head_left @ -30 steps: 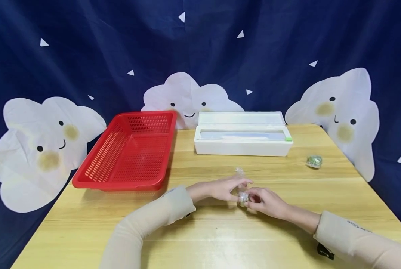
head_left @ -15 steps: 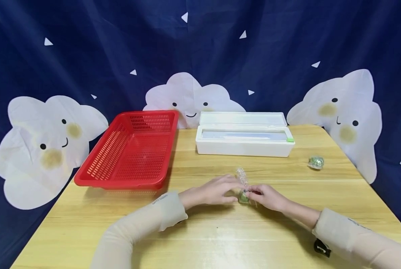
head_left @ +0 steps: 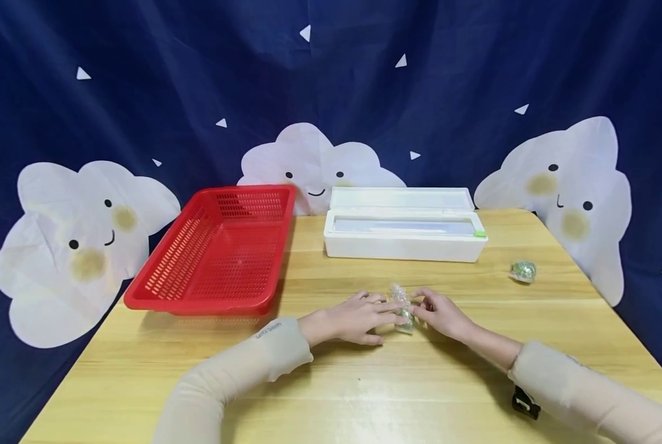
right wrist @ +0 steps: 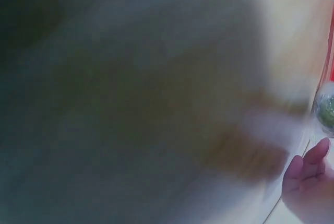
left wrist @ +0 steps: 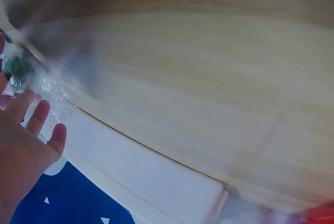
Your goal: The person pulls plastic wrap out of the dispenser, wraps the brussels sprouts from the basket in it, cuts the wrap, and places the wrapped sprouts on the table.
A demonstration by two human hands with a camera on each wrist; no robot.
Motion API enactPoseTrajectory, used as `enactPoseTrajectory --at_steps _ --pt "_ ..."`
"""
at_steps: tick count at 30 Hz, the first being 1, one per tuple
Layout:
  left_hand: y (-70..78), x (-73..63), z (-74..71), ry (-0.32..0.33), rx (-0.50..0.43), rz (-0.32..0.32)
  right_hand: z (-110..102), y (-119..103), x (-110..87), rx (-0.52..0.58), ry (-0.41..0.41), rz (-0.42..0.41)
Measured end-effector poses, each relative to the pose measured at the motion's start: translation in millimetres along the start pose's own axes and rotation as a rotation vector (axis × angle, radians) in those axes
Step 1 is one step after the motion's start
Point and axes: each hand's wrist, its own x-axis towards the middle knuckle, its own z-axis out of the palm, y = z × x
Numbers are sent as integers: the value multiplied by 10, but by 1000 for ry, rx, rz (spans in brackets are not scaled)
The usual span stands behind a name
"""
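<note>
A small green item in clear plastic wrap [head_left: 404, 319] lies on the table between the two hands, with a crumpled tail of wrap pointing away from the person. Its kind is hidden by the wrap. My left hand [head_left: 361, 317] reaches in from the left, fingers extended, fingertips touching the bundle; the left wrist view shows the spread fingers of this hand [left wrist: 28, 135] beside the film. On the bundle's right side, my right hand [head_left: 444, 314] has bent fingers and appears to pinch the wrap with thumb and index. The right wrist view is mostly blurred.
A second green wrapped item [head_left: 523, 271] lies at the table's right. Behind the hands stands a long white wrap dispenser box [head_left: 405, 248] with its lid raised. A red slotted basket [head_left: 197, 305] stands at left. A dark blue cloud-patterned curtain [head_left: 353, 74] hangs behind the table.
The bundle has turned so its wrap tail shows more. My left hand has moved slightly back and flattened its fingers. The right hand has shifted a little away from the person along the bundle.
</note>
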Motion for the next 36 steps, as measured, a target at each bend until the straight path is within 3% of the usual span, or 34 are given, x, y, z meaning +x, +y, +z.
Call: enactPoseTrajectory --at_steps 3,11,14,19,25,30,36 --pt "-12 29 5 -14 -44 -32 -19 -16 -8 -42 25 -43" --pt "-28 19 27 -15 -215 -134 9 -31 -103 -304 14 -326" --pt "-34 2 43 -17 -268 -161 55 -22 -98 -398 5 -386" --pt "-65 4 59 -32 -329 -179 95 -8 -32 -485 56 -463" --pt "-176 13 68 -20 -387 -174 64 -22 22 -531 47 -450" --pt "-213 15 17 -21 -472 -214 -10 -97 51 -560 3 -394" --pt "-173 42 11 -47 -586 -205 -122 -198 85 -458 -185 -357"
